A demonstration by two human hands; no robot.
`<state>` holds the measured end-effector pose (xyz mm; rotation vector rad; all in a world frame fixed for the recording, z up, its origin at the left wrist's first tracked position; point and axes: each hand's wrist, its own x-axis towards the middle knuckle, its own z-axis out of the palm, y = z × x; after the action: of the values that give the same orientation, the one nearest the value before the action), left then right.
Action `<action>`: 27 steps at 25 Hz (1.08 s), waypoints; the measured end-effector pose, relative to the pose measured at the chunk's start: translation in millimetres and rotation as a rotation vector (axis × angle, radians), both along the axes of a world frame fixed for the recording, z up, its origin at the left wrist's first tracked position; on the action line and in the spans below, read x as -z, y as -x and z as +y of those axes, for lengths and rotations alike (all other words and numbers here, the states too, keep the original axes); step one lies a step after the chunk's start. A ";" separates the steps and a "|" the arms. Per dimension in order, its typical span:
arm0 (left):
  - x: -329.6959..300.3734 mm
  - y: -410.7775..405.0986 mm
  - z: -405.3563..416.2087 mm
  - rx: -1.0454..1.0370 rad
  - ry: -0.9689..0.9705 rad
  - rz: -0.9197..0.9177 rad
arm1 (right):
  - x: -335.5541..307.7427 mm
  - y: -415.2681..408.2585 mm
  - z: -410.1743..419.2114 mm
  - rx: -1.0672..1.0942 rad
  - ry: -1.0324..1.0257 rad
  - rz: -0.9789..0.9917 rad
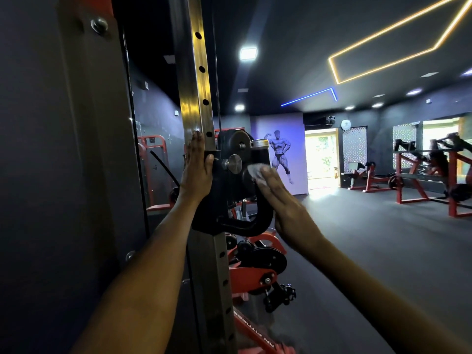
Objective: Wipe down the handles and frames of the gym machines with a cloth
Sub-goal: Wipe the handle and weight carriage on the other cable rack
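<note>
right hand [278, 198] flat, fingers straight, pressing cloth [256, 173] on carriage [229, 185] just left of it | left hand [196, 167] wraps upright post [196, 98] | we'd wipe along the post's vertical axis next

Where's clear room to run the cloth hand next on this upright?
Bare post above the left hand is free. Crowded at the carriage: knob, handle, and right hand pressing the cloth.

Gym: red weight machines [419, 175], bodybuilder mural [281, 154].
</note>
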<state>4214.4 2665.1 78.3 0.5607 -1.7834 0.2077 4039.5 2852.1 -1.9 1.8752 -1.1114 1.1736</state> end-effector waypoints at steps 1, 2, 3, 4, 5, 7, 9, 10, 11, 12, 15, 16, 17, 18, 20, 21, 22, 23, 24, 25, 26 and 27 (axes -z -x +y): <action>0.0 0.2 0.1 0.006 0.001 0.001 | 14.9 -3.4 5.5 -0.083 -0.013 -0.163; 0.4 0.9 -0.2 0.012 0.003 0.002 | 22.1 -7.2 7.1 -0.170 -0.004 -0.356; 1.2 1.5 -0.8 0.014 0.006 0.005 | 18.6 -12.4 6.4 -0.243 0.029 -0.525; 2.1 2.2 -1.6 0.013 0.009 0.008 | 6.5 -18.2 5.3 -0.277 0.056 -0.604; 2.8 2.7 -2.2 0.011 0.011 0.011 | -8.7 -25.4 3.0 -0.265 0.056 -0.591; 2.8 3.0 -2.8 0.003 0.007 0.016 | -34.5 -44.7 -0.6 -0.155 0.004 -0.449; 1.4 2.3 -2.9 -0.001 -0.002 0.009 | -45.9 -57.6 -1.4 -0.044 -0.045 -0.485; 0.8 1.7 -3.3 0.001 -0.003 0.003 | -47.9 -57.8 -1.3 -0.032 -0.042 -0.560; 0.4 1.3 -2.8 0.001 -0.002 0.000 | -51.6 -52.5 -1.1 -0.082 -0.041 -0.665; 0.8 1.3 -1.6 -0.002 -0.003 -0.001 | -58.5 -44.2 1.3 -0.189 -0.090 -0.796; 1.5 1.7 0.2 -0.004 -0.021 0.008 | -53.2 -17.9 2.3 -0.433 -0.402 -0.973; 2.6 2.2 0.2 -0.007 -0.020 0.011 | -38.2 -16.0 0.8 -0.415 -0.440 -0.947; 3.4 3.1 0.2 -0.010 -0.017 0.015 | -19.8 -17.5 -2.6 -0.394 -0.429 -0.951; 3.3 3.5 0.2 -0.008 -0.017 0.020 | 0.5 -22.2 -5.7 -0.406 -0.408 -0.984; 3.0 4.4 -0.5 -0.005 -0.022 0.023 | 34.8 -34.0 -8.6 -0.457 -0.378 -1.083; 3.8 4.7 -0.3 -0.008 -0.021 0.020 | 45.8 -38.3 -9.2 -0.455 -0.391 -1.112; 4.4 4.5 -0.1 -0.011 -0.016 0.016 | 51.8 -41.6 -7.1 -0.450 -0.433 -1.119; 3.7 4.0 -0.3 -0.008 -0.015 0.015 | 55.0 -39.7 -7.2 -0.425 -0.504 -1.132; 3.0 3.2 -1.2 -0.005 -0.018 0.015 | 52.8 -35.4 -6.9 -0.408 -0.560 -1.175; 3.1 2.5 -2.2 -0.004 -0.025 0.014 | 43.7 -29.0 -5.9 -0.381 -0.557 -1.243; 3.7 2.1 -3.2 -0.007 -0.029 0.013 | 28.4 -20.5 -5.7 -0.358 -0.470 -1.307; 3.9 2.1 -4.2 -0.008 -0.030 0.012 | 7.1 -13.0 -3.7 -0.324 -0.333 -1.301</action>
<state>4212.3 2660.8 74.4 0.5893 -1.7755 0.1835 4052.4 2848.4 -9.1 1.4113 -1.7268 2.7010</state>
